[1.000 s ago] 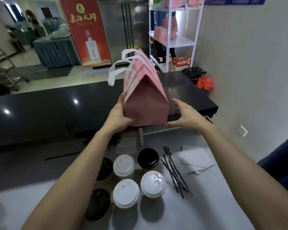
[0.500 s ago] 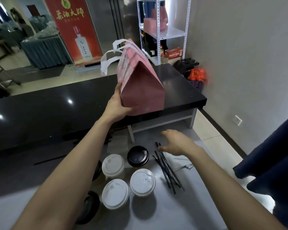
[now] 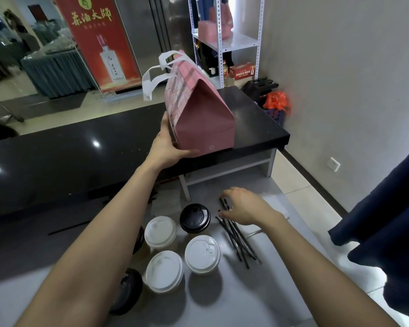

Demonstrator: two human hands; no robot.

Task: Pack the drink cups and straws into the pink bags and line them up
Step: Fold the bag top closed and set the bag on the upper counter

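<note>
— Surface first: what's under the cups?

— Grey tabletop (image 3: 222, 303), with lidded drink cups (image 3: 202, 253) and black straws (image 3: 237, 237) lying just beside them. Behind it runs a black counter (image 3: 57, 161); farther back stand a red banner (image 3: 99, 38) and a white shelf (image 3: 224, 43).

— And your hands?

— My left hand (image 3: 167, 143) has its grip curled round the pink bag (image 3: 198, 114) at its base, on the counter's edge. My right hand (image 3: 243, 208) is over the straws' far ends; whether its grip pinches one, I cannot tell.
</note>
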